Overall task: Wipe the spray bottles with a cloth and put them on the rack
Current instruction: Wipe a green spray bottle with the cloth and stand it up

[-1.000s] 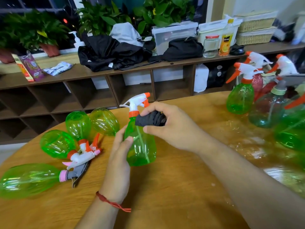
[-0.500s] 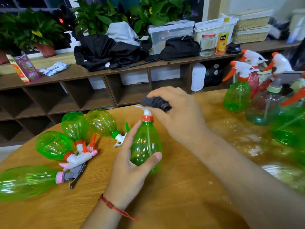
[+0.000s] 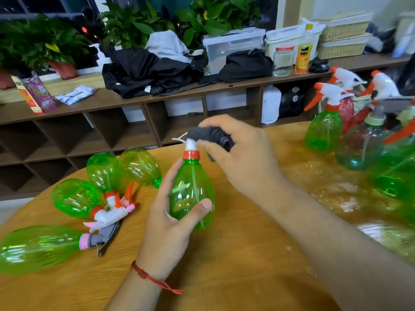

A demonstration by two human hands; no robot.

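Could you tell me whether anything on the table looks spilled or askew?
Four green bottles lie on their sides, heaped at the table's left, unlike the upright bottles at right. Glossy patches there might be water.

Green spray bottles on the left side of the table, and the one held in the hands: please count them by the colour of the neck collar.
Orange collar: 3
Pink collar: 1
Green collar: 1
Total: 5

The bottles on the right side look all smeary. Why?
Head view: the right-edge bottles are blurred and stretched, probably from the wide-angle lens and camera motion; the held bottle at centre is sharp, with white glints of glare.
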